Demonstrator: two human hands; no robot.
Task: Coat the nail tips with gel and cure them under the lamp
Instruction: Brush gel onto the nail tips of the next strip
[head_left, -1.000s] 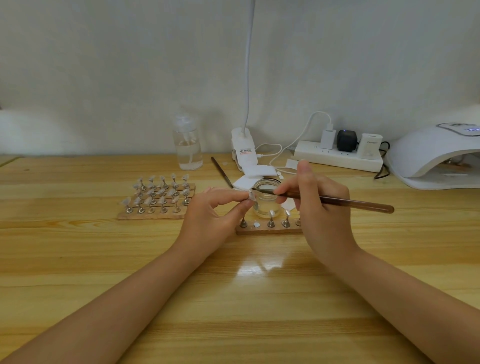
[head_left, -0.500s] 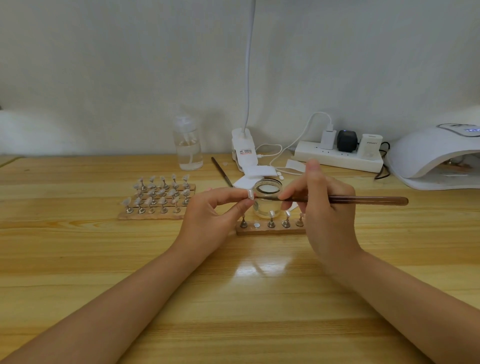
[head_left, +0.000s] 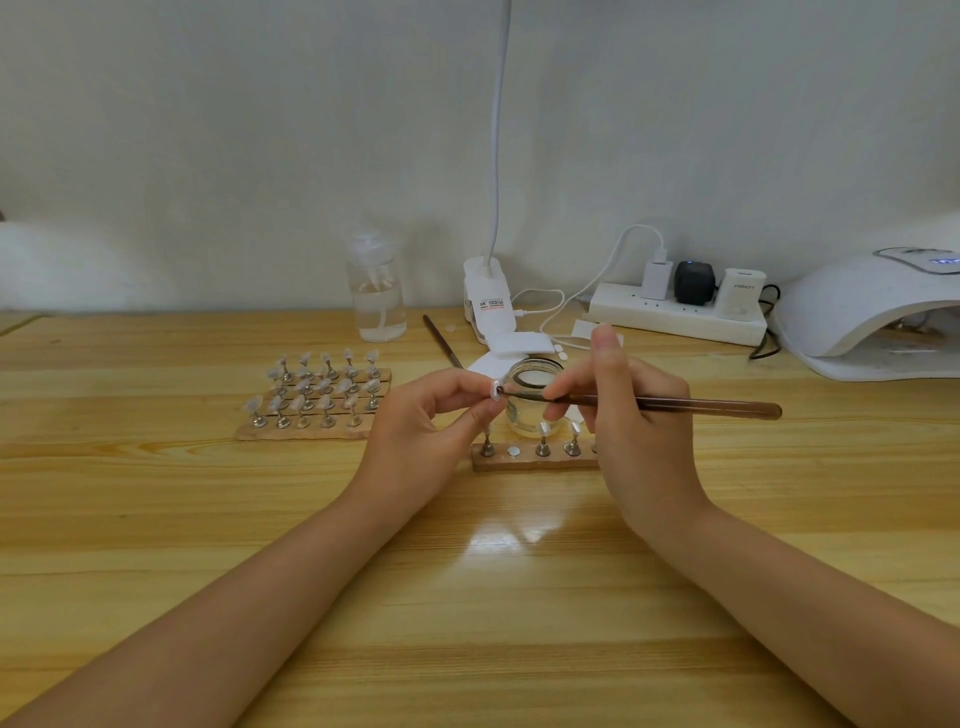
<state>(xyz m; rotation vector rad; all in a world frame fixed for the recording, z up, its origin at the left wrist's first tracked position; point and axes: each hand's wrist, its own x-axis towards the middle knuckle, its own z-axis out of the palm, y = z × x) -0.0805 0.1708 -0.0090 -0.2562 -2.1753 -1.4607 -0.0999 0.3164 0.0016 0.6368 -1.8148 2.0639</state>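
Right now the left hand (head_left: 421, 421) pinches a nail tip (head_left: 495, 389) on its stand, just left of the gel jar (head_left: 534, 397). Right hand (head_left: 631, 415) grips the brush (head_left: 670, 404), long axis level, bristles touching the tip. Lamp (head_left: 872, 312) sits far right, nearer the right hand.

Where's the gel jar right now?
In the head view the gel jar stands centre table, between the two hands, just behind the short wooden strip of nail stands, with the brush crossing in front of it.
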